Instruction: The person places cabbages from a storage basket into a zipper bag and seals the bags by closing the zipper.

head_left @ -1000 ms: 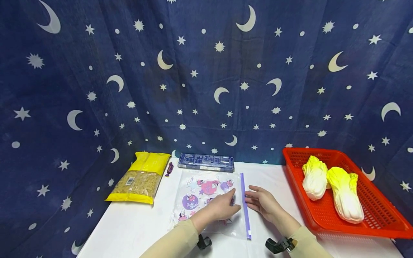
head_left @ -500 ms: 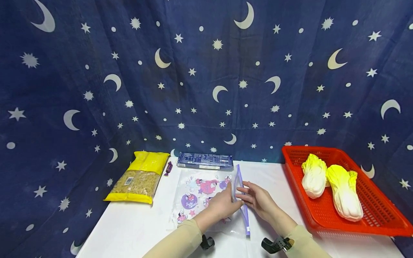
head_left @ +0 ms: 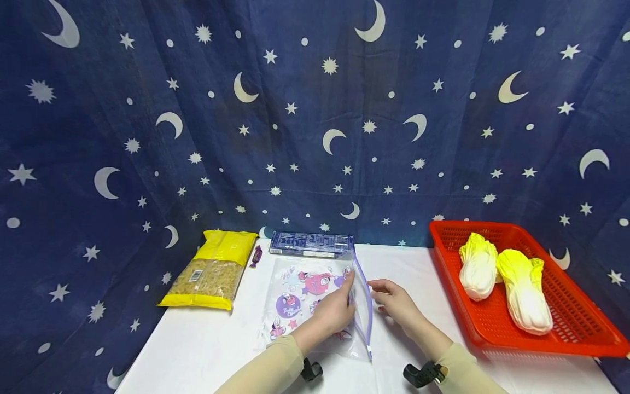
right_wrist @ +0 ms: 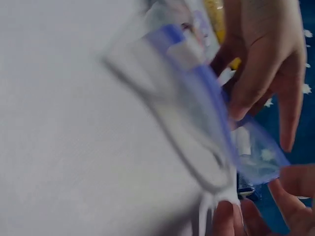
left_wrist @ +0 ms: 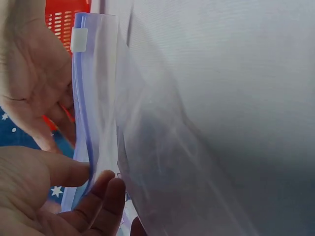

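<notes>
A clear slider zip bag [head_left: 305,306] with pink and purple cartoon prints lies on the white table, its purple zip strip [head_left: 365,287] raised on the right and its mouth parted. My left hand [head_left: 332,312] lies over the bag's right part and pinches one side of the mouth; in the left wrist view its thumb and fingertips [left_wrist: 114,189] close on the film by the strip. From the right, my right hand [head_left: 397,303] pinches the other side at the strip's edge. A white slider [left_wrist: 78,39] sits at the strip's near end.
A yellow bag of dry food [head_left: 209,271] stands at the left, with a purple wrapped candy [head_left: 256,256] beside it. Behind the zip bag is a dark blue flat package [head_left: 312,244]. On the right a red basket [head_left: 472,328] holds two napa cabbages [head_left: 524,290].
The zip strip has risen off the table and its two sides have spread apart. Both hands have come to the bag's mouth and now hold its edges.
</notes>
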The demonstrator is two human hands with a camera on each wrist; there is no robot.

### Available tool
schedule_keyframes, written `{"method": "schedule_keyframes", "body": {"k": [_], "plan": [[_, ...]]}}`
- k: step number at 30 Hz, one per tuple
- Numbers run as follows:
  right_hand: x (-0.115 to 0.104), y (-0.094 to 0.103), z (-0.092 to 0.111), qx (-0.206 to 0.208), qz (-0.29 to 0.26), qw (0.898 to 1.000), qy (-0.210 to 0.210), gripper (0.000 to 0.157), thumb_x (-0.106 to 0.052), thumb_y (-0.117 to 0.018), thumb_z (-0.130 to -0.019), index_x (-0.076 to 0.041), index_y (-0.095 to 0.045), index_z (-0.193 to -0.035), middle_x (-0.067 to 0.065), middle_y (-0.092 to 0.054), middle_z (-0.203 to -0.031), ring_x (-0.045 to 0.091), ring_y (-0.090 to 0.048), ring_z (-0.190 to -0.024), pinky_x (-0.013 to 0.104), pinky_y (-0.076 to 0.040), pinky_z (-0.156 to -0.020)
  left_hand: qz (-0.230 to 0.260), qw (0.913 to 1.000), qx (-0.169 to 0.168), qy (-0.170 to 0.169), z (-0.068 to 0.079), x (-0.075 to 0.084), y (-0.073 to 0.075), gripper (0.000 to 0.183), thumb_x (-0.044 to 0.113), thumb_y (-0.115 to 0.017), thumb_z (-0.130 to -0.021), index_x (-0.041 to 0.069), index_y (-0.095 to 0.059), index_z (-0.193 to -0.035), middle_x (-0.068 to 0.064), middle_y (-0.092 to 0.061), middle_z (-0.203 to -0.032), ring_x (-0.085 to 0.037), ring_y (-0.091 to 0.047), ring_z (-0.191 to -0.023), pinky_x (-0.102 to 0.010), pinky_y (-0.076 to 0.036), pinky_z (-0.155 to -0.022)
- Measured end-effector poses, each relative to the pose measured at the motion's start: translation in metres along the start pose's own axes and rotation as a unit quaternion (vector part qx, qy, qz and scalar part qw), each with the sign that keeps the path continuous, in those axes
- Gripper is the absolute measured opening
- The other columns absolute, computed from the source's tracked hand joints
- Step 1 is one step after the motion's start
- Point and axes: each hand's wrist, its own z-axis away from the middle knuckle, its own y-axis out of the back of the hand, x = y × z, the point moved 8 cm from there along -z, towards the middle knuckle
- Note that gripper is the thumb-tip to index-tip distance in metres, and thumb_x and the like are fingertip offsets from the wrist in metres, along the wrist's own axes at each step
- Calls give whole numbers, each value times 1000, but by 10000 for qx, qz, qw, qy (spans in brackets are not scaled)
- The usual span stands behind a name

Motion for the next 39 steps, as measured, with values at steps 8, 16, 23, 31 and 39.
{"method": "schedule_keyframes", "body": {"k": [8,16,23,31,39], "plan": [[1,-14,-3,-397,788,9951,455,40,4,-64,-90,1,-65,-129,20,-64,-119,17,-52,-58,27,-44,-46,-584,9979,-179,-201,1,2,-4,52,8,-60,-95,3,-54,-147,-17,-67,-125,-27,-67,-107,-40,-57,-85],[-5,-14,-10,-327,1054,9920,613,56,10,-62,-78,1,-63,-133,18,-62,-115,19,-54,-68,27,-48,-51,-210,9997,-77,-128,1,-1,3,61,24,-70,-93,-4,-53,-144,-20,-61,-132,-34,-63,-117,-46,-53,-97],[-15,-11,-8,-354,1176,9884,895,60,9,-63,-74,1,-62,-134,21,-63,-120,20,-52,-73,26,-45,-58,-27,9997,-108,-233,3,0,9,69,13,-70,-87,-5,-46,-149,-19,-54,-143,-33,-59,-124,-42,-50,-103],[-20,-10,-8,-439,1106,9886,920,62,10,-62,-75,3,-60,-136,20,-64,-114,19,-51,-70,25,-45,-57,727,9965,-297,-290,3,0,14,78,1,-66,-81,-7,-38,-153,-23,-43,-154,-38,-48,-137,-46,-38,-114],[-24,-8,-9,-441,1233,9876,863,67,8,-61,-74,5,-55,-141,21,-65,-121,19,-50,-67,25,-45,-55,1227,9914,-411,-208,0,-6,21,77,0,-65,-83,-7,-37,-154,-25,-41,-154,-37,-48,-135,-49,-38,-114]]}}
